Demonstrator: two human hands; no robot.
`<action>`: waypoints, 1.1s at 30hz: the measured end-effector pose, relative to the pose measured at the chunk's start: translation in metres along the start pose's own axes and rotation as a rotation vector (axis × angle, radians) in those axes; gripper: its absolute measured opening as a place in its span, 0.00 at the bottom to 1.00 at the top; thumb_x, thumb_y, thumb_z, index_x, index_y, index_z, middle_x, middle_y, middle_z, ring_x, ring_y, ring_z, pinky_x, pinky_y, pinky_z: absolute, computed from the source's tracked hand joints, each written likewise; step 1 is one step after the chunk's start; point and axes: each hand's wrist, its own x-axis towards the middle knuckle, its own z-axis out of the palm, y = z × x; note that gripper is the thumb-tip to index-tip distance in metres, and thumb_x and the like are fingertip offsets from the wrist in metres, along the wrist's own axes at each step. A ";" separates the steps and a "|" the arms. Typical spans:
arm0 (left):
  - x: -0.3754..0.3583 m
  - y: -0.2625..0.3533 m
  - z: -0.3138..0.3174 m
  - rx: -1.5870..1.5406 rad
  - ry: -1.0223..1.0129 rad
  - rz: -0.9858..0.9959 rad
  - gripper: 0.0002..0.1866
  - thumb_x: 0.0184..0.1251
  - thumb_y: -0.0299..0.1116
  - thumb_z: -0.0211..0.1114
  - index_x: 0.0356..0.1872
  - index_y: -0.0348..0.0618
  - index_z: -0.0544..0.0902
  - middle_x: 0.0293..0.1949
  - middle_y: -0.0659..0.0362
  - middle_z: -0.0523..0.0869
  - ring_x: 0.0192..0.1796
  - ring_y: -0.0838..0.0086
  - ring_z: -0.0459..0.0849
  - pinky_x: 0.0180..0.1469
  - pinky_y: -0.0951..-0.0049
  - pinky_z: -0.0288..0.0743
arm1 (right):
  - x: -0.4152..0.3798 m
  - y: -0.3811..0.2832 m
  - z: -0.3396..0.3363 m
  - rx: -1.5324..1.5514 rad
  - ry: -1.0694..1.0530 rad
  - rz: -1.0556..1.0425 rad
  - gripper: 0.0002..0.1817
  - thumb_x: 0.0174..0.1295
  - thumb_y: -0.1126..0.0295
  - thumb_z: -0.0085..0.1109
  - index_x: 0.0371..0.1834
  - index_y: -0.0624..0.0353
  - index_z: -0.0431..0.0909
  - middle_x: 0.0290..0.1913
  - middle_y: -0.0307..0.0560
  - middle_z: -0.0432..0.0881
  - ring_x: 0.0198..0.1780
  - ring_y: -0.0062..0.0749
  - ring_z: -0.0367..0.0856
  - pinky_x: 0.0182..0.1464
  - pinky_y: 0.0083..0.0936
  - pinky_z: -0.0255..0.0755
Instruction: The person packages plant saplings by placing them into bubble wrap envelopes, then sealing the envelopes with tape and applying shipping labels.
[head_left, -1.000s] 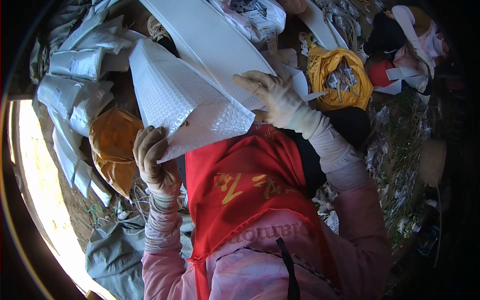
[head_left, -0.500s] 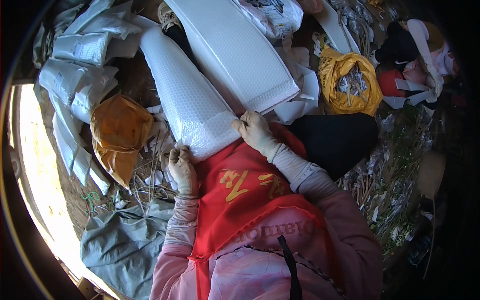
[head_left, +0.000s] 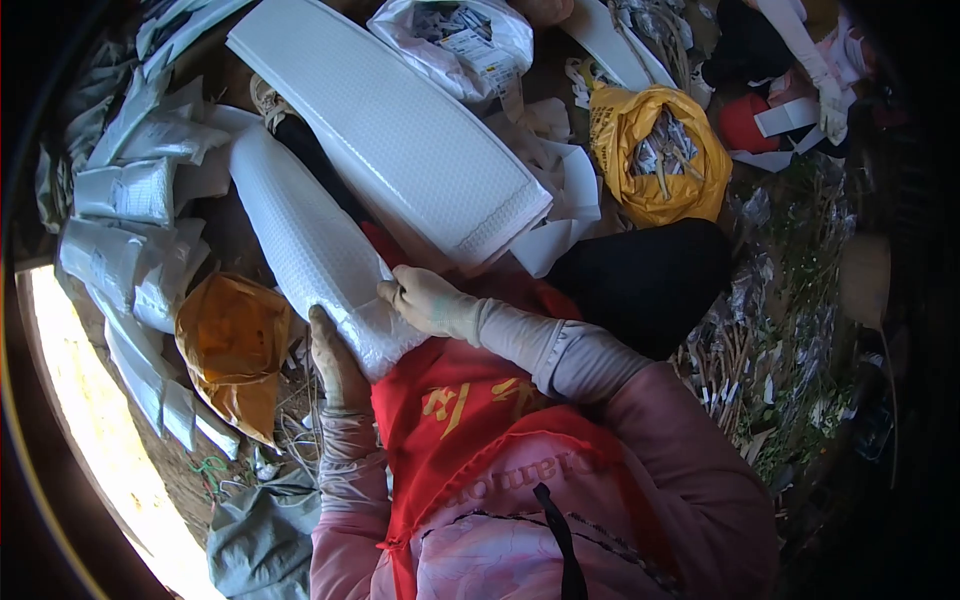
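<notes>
Bubble-wrap bundle (head_left: 300, 215), left of centre, its lower end at the red apron (head_left: 462, 390). The right hand (head_left: 435, 304) pinches its right edge; the left hand (head_left: 337, 362) lies against the left edge, its grip not discernible. Upper centre: white bag (head_left: 512, 38) containing pale, printed pieces. Upper right: yellow bag (head_left: 612, 155) holding whitish scraps and brown sticks. Left: open orange bag (head_left: 228, 385), contents indistinct.
</notes>
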 end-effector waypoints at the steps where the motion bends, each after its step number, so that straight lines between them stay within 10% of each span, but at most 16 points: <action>1: -0.001 0.000 0.006 0.021 -0.029 -0.033 0.36 0.72 0.59 0.47 0.65 0.33 0.65 0.58 0.49 0.75 0.58 0.62 0.76 0.62 0.62 0.69 | -0.005 0.004 -0.024 0.746 -0.028 0.298 0.16 0.72 0.59 0.45 0.42 0.63 0.74 0.29 0.46 0.76 0.23 0.35 0.72 0.34 0.29 0.66; 4: -0.009 -0.001 0.022 0.124 -0.039 -0.032 0.36 0.72 0.60 0.46 0.64 0.35 0.66 0.58 0.51 0.74 0.59 0.66 0.72 0.64 0.63 0.64 | -0.021 0.055 -0.081 0.716 -0.136 0.318 0.17 0.69 0.57 0.53 0.38 0.63 0.75 0.26 0.52 0.78 0.30 0.40 0.80 0.35 0.36 0.72; 6: 0.008 -0.019 -0.012 0.171 0.008 -0.061 0.35 0.72 0.61 0.46 0.62 0.35 0.67 0.54 0.53 0.74 0.56 0.69 0.71 0.61 0.66 0.64 | -0.039 0.100 -0.119 1.144 0.045 0.741 0.18 0.67 0.55 0.55 0.37 0.62 0.76 0.25 0.52 0.80 0.30 0.41 0.81 0.36 0.36 0.73; 8: 0.015 -0.006 -0.011 0.518 0.284 0.119 0.37 0.72 0.57 0.49 0.67 0.34 0.62 0.63 0.46 0.67 0.64 0.58 0.68 0.67 0.61 0.60 | -0.085 0.220 -0.079 0.380 0.509 1.073 0.27 0.60 0.48 0.58 0.39 0.67 0.75 0.29 0.58 0.82 0.33 0.48 0.82 0.36 0.41 0.74; 11: 0.035 -0.001 0.006 1.099 0.489 0.568 0.36 0.71 0.55 0.52 0.66 0.34 0.63 0.61 0.42 0.67 0.62 0.55 0.69 0.66 0.59 0.62 | -0.157 0.289 0.013 0.159 0.231 1.608 0.37 0.50 0.41 0.63 0.48 0.67 0.76 0.47 0.68 0.81 0.51 0.57 0.81 0.50 0.43 0.74; 14: 0.044 0.010 0.071 1.081 0.218 0.869 0.29 0.68 0.43 0.61 0.63 0.34 0.68 0.59 0.40 0.68 0.62 0.49 0.69 0.64 0.54 0.63 | -0.161 0.272 0.020 0.269 -0.046 1.511 0.31 0.51 0.46 0.64 0.47 0.62 0.78 0.51 0.65 0.80 0.54 0.55 0.79 0.53 0.42 0.73; 18: 0.043 0.002 0.155 1.006 -0.198 0.977 0.23 0.59 0.32 0.64 0.56 0.35 0.74 0.54 0.42 0.75 0.56 0.49 0.75 0.59 0.57 0.69 | -0.145 0.250 -0.028 0.320 0.453 1.302 0.14 0.53 0.61 0.61 0.35 0.61 0.76 0.30 0.54 0.83 0.32 0.44 0.82 0.35 0.38 0.74; 20: 0.046 -0.017 0.181 0.841 -0.473 0.682 0.26 0.65 0.41 0.62 0.58 0.32 0.73 0.55 0.44 0.77 0.58 0.57 0.76 0.62 0.62 0.67 | -0.139 0.212 -0.083 0.420 0.619 1.093 0.06 0.57 0.73 0.55 0.35 0.62 0.71 0.19 0.45 0.73 0.17 0.28 0.71 0.21 0.30 0.65; 24: 0.042 -0.024 0.231 0.153 -0.700 -0.356 0.28 0.70 0.52 0.55 0.59 0.39 0.70 0.54 0.52 0.77 0.52 0.66 0.79 0.54 0.68 0.74 | -0.154 0.112 -0.158 -0.202 0.446 0.662 0.14 0.50 0.71 0.60 0.42 0.54 0.76 0.34 0.48 0.75 0.40 0.47 0.76 0.43 0.42 0.70; 28: 0.043 -0.040 0.242 -0.261 -0.461 -0.465 0.13 0.67 0.37 0.58 0.42 0.35 0.77 0.40 0.55 0.82 0.40 0.69 0.82 0.46 0.67 0.77 | -0.186 0.052 -0.145 -0.177 0.417 0.353 0.14 0.51 0.60 0.62 0.40 0.50 0.80 0.37 0.40 0.75 0.47 0.41 0.74 0.54 0.45 0.67; 33: 0.028 -0.039 0.219 -0.096 -0.495 -0.265 0.08 0.64 0.28 0.58 0.39 0.33 0.78 0.33 0.54 0.83 0.35 0.68 0.83 0.41 0.69 0.80 | -0.195 0.058 -0.152 0.219 0.747 0.418 0.20 0.46 0.73 0.71 0.45 0.59 0.79 0.49 0.48 0.77 0.47 0.44 0.77 0.55 0.35 0.69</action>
